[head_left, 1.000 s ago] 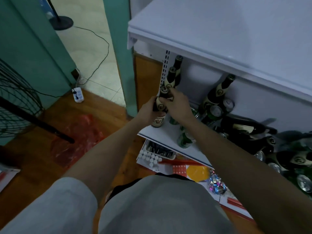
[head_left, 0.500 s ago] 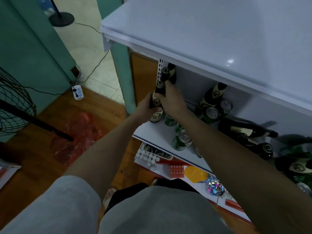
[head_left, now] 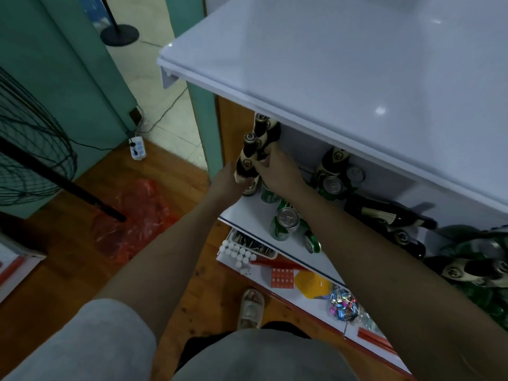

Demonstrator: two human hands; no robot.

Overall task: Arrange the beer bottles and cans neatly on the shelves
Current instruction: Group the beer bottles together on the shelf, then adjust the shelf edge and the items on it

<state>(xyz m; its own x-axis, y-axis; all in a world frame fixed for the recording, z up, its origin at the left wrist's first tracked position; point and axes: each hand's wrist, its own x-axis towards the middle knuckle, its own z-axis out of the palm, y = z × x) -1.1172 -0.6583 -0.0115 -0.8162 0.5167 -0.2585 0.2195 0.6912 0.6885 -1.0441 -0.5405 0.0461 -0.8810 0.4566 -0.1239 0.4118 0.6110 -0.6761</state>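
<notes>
Both hands, left (head_left: 225, 178) and right (head_left: 277, 167), grip three upright bottles (head_left: 247, 158) on the shelf (head_left: 247, 213).

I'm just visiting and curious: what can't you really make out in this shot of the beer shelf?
Head view only:
- Back bottles: tops hidden under the upper shelf.
- Left hand: fingers hidden behind the front bottle it holds.
- Bottle labels: too small and dim to read.
- Pile of bottles and cans: cut off by the right edge.
</notes>
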